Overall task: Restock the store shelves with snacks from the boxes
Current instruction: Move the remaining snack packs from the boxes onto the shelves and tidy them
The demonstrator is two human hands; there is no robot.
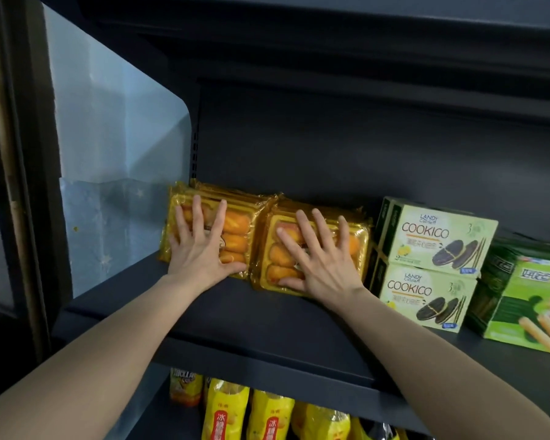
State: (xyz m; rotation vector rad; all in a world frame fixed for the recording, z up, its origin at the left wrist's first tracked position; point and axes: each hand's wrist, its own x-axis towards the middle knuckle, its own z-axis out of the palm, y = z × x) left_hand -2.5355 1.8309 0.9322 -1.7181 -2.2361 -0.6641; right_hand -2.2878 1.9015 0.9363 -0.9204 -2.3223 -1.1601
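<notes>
**Reader:** Head camera view, looking at what?

**Describer:** At a dark grey metal store shelf (pixel 267 315) crossing the middle of the frame. Two bare forearms reach up from the lower corners. The left hand (pixel 200 249) lies flat, fingers straight and spread, pressing on the left stack of yellow cellophane snack packs holding orange cakes (pixel 235 230). The right hand (pixel 315 258) lies the same way, fingers splayed, on the right stack of the same yellow packs (pixel 273 268). Neither hand curls round anything.

**Reader:** Where do the stacks sit?

**Describer:** Left of centre, at the back of the shelf, side by side and touching, the left one against a pale translucent side panel (pixel 115 147).

**Reader:** Anything else?

**Describer:** Just right of the packs, two pale green Cookico biscuit boxes (pixel 432 268) stand stacked one on the other. At the right edge sits a darker green box picturing wafer rolls (pixel 527 300). Along the bottom centre, on the shelf below, yellow-labelled drink bottles (pixel 267 414) lie in a row.
</notes>
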